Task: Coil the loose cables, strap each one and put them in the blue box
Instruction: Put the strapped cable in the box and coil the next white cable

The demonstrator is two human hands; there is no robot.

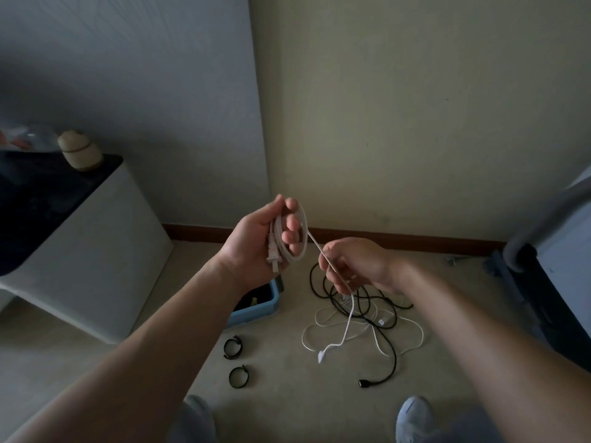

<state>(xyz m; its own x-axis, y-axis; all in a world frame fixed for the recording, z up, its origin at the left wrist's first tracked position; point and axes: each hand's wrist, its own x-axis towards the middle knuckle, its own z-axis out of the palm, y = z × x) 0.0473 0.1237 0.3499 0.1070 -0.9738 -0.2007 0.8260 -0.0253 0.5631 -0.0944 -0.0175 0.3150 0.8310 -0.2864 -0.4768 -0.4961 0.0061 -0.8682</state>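
Note:
My left hand (256, 244) grips several loops of a white cable (303, 231), its plug lying against the palm. The free run of that cable slants down through my right hand (355, 266), which pinches it. Below the fingers the tail hangs to a white connector (321, 356) just above the floor. On the floor under my right hand lies a tangle of a black cable (367, 302) and a thin white cable (415, 334). Two black looped straps (232, 346) (239, 377) lie in front. The blue box (256, 311) stands on the floor behind my left forearm, partly hidden.
A white cabinet (105, 251) with a dark top stands at the left, a beige pot (81, 151) on it. A wall with a brown skirting board (399, 239) runs behind. Dark furniture (550, 298) fills the right edge. My shoes (414, 417) show at the bottom.

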